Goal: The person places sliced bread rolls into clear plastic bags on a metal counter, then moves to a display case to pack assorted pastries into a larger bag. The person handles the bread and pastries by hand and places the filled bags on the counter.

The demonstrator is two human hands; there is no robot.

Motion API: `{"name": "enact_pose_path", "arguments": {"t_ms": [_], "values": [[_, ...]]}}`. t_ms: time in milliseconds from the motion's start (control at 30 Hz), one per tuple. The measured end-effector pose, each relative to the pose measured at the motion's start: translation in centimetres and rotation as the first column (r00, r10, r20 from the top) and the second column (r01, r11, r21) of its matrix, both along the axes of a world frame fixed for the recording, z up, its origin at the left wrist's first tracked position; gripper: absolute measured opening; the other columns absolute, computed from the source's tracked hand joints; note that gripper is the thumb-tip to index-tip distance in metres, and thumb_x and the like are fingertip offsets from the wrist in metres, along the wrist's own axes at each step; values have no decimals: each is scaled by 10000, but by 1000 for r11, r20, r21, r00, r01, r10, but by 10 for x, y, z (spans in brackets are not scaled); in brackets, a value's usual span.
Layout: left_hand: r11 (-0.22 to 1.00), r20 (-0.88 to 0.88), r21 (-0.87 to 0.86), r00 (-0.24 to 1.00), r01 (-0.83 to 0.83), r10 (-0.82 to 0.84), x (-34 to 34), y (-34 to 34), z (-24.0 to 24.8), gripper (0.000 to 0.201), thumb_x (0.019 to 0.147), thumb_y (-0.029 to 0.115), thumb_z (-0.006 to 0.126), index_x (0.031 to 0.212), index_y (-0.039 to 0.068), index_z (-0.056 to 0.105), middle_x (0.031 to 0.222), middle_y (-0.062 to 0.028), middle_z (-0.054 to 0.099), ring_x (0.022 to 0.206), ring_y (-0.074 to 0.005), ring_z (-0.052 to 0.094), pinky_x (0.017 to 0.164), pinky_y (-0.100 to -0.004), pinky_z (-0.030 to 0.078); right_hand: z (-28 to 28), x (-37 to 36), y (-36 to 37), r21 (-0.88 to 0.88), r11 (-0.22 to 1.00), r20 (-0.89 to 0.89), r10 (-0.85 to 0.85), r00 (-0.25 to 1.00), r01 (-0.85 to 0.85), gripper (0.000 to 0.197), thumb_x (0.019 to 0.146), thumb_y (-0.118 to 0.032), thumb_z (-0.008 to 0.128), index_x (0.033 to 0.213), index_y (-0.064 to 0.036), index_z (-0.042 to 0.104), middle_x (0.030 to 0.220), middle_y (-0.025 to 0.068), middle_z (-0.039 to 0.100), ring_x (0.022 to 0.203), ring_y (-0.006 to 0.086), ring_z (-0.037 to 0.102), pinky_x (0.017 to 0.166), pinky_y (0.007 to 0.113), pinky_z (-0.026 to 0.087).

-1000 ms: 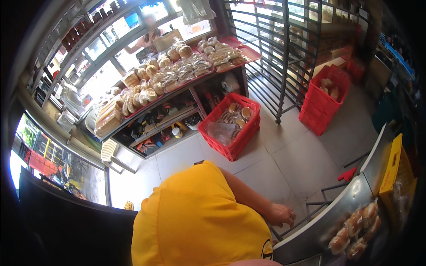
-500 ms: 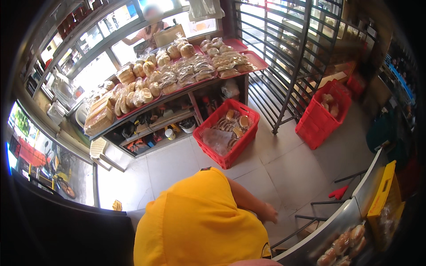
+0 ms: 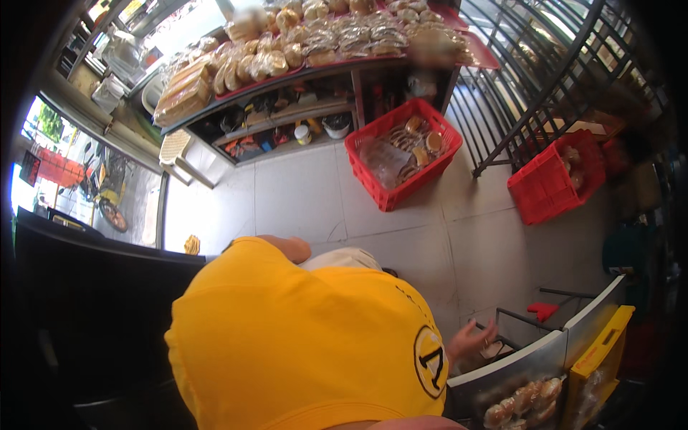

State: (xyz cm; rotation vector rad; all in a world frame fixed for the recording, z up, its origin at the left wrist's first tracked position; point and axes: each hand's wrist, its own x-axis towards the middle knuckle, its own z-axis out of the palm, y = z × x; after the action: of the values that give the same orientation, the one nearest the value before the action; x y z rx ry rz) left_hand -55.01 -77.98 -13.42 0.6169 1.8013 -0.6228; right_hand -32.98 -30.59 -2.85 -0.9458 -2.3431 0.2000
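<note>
My right hand point(image 3: 473, 342) is held out at the right of my yellow shirt, fingers apart, with nothing in it. It is close to the edge of a metal-topped counter point(image 3: 505, 356), above dark metal legs. Packed buns point(image 3: 525, 403) in clear plastic lie on that counter, near a yellow crate point(image 3: 600, 345). Part of my left arm or hand point(image 3: 292, 248) shows past the front of my shirt, over the floor; its fingers cannot be made out, and nothing is seen held there.
A red crate point(image 3: 390, 195) of bagged bread stands on the tiled floor before a display table heaped with packed loaves point(image 3: 269, 64). Another red crate point(image 3: 545, 195) is beside a black metal rack point(image 3: 530, 107). A plastic chair point(image 3: 175, 149) stands left; a red object point(image 3: 542, 311) lies near the counter legs.
My body has turned, and the display table and red crate now appear higher and farther right in view. My right hand has come nearer the counter; part of my left arm has come into view.
</note>
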Motion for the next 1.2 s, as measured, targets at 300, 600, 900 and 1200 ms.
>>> {"name": "enact_pose_path", "arguments": {"t_ms": [300, 600, 900, 1200], "values": [[656, 77, 139, 668, -742, 740, 111, -82, -3, 337, 807, 224, 654, 1133, 136, 670, 1126, -136, 657, 1062, -319, 611, 892, -434, 480, -38, -96, -94, -504, 827, 179, 384, 906, -251, 446, 779, -149, 709, 1201, -123, 567, 1322, 198, 458, 1266, 368, 402, 1042, 460, 324], [303, 78, 355, 351, -885, 933, 26, -175, -38, 390, 799, 254, 663, 1172, 141, 646, 1148, -143, 652, 1079, -322, 608, 912, -426, 481, -18, -258, -188, -621, 684, 294, 657, 695, -384, 380, 760, -158, 708, 1126, -121, 612, 1337, 230, 435, 1264, 396, 396, 1031, 472, 341], [-10, 78, 833, 99, -553, 992, -213, -228, 24, 403, 806, 248, 675, 1189, 132, 622, 1062, -128, 673, 955, -287, 650, 844, -370, 517, 22, -480, -290, -458, 546, -15, 784, 620, -701, 352, 756, -109, 694, 1097, -74, 611, 1352, 235, 414, 1232, 406, 412, 1017, 465, 351], [-278, 255, 959, 279, 47, 926, -466, -200, 231, 327, 848, 64, 656, 1173, 84, 625, 977, -110, 678, 856, -163, 667, 778, -274, 521, 28, -688, -354, -362, 407, -218, 838, 500, -839, 253, 778, -71, 657, 1028, -49, 627, 1137, 173, 578, 1104, 352, 512, 957, 433, 406]]}}
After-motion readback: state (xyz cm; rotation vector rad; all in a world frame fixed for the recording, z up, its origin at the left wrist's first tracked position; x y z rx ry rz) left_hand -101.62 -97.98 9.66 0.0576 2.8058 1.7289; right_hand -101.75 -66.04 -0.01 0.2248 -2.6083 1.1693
